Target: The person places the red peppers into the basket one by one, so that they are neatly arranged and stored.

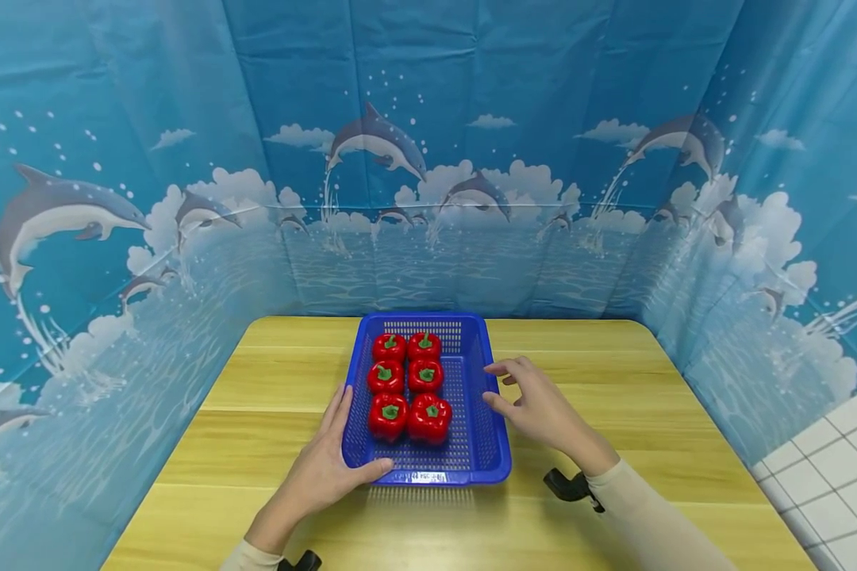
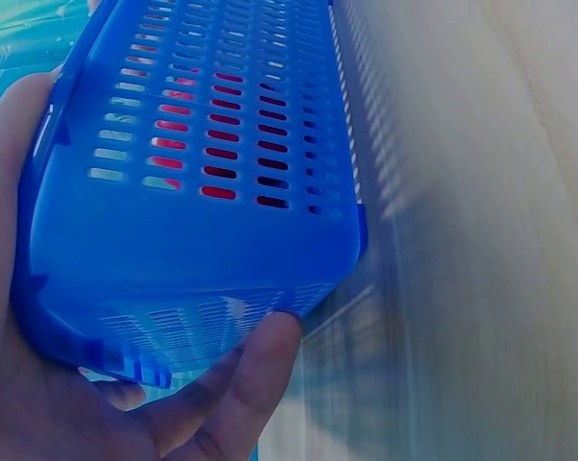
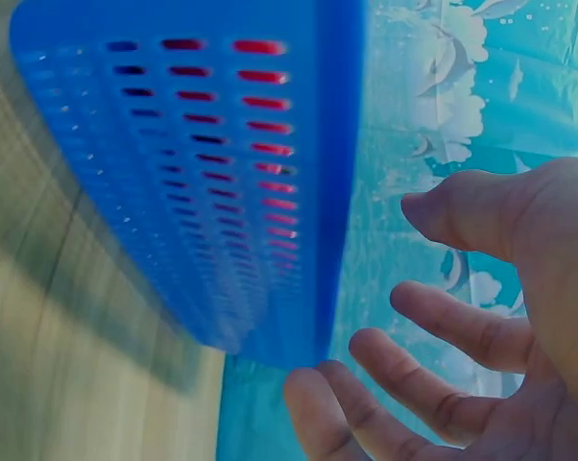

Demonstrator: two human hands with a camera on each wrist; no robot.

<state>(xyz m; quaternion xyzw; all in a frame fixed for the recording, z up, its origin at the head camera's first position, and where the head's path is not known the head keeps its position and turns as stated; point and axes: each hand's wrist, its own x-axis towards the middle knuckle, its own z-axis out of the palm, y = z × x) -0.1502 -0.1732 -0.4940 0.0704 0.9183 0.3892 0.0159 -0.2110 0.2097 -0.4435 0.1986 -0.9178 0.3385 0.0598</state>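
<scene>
A blue plastic basket [image 1: 464,477] with slotted walls sits on the wooden table. Several red bell peppers [image 1: 429,418] with green stems stand in it in two columns, toward its left side. My left hand [image 1: 326,473] holds the basket by its near left corner, thumb over the near rim and fingers along the left wall. In the left wrist view, fingertips [image 2: 275,331] press the outside of the wall. Beside the right rim is my right hand [image 1: 539,403], its fingers spread and loosely bent with nothing between them. Red shows through the wall slots in both wrist views.
The yellow wood-grain table [image 1: 600,373] extends to both sides of the basket. A blue curtain [image 1: 428,262] printed with dolphins hangs behind the table and along its sides. White tiles [image 1: 828,460] show at the right. Black straps [image 1: 570,485] sit at the wrists.
</scene>
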